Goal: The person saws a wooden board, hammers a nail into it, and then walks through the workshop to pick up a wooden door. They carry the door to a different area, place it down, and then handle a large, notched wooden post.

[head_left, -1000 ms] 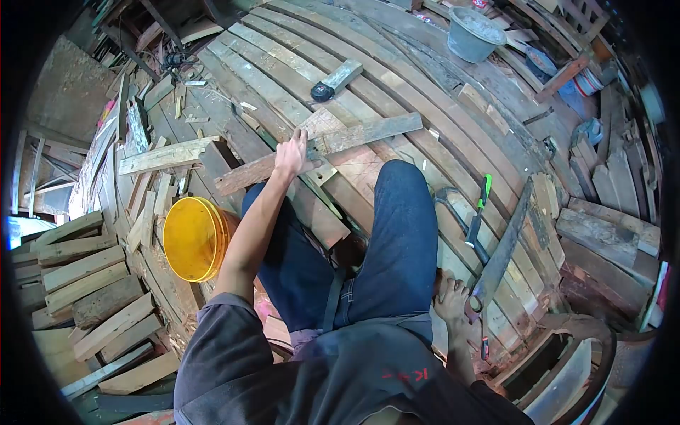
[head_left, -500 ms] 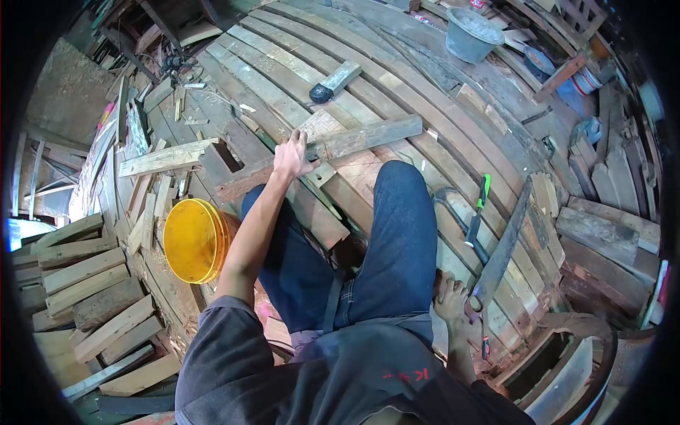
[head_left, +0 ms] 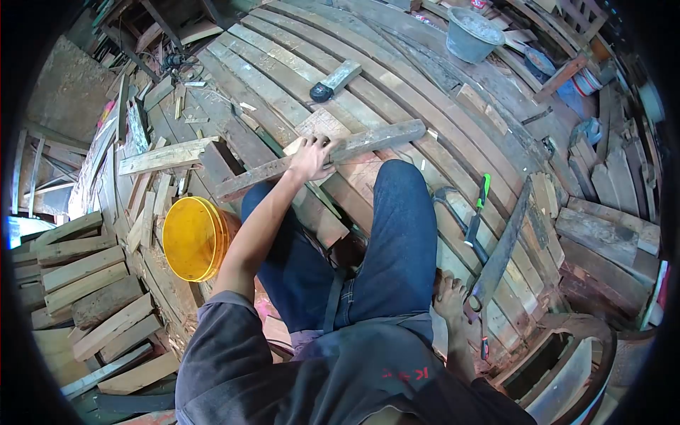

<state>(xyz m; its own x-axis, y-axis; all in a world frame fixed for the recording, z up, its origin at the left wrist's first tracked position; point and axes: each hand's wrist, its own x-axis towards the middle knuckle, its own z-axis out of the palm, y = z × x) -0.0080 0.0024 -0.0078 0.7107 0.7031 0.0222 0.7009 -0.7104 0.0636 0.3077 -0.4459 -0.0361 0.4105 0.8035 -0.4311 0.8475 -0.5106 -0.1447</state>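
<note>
A long, weathered wooden beam (head_left: 379,140) lies slantwise in front of my knees, across the slatted planks. Near its middle, my left hand (head_left: 312,160) has its fingers bent over the top and grips it. Under the beam, a pale board (head_left: 324,125) with marks on its face shows partly. My right hand (head_left: 450,296) rests on the slats beside my right thigh, fingers stretched out, holding nothing. Close by it lies a handsaw (head_left: 506,244). A hammer (head_left: 460,219) and a green-and-black handled tool (head_left: 479,209) are just beyond.
To the left stands a yellow bucket (head_left: 190,239), near a short timber block (head_left: 219,160) and a pale plank (head_left: 166,157). Cut wood pieces (head_left: 88,268) are stacked at far left. Ahead are a tape measure (head_left: 321,93), a small wood block (head_left: 344,74) and a grey bucket (head_left: 471,42).
My left hand has shifted a little to the right along the beam, its fingers now spread further over it. The beam has turned slightly, showing a different face. My right hand stays put.
</note>
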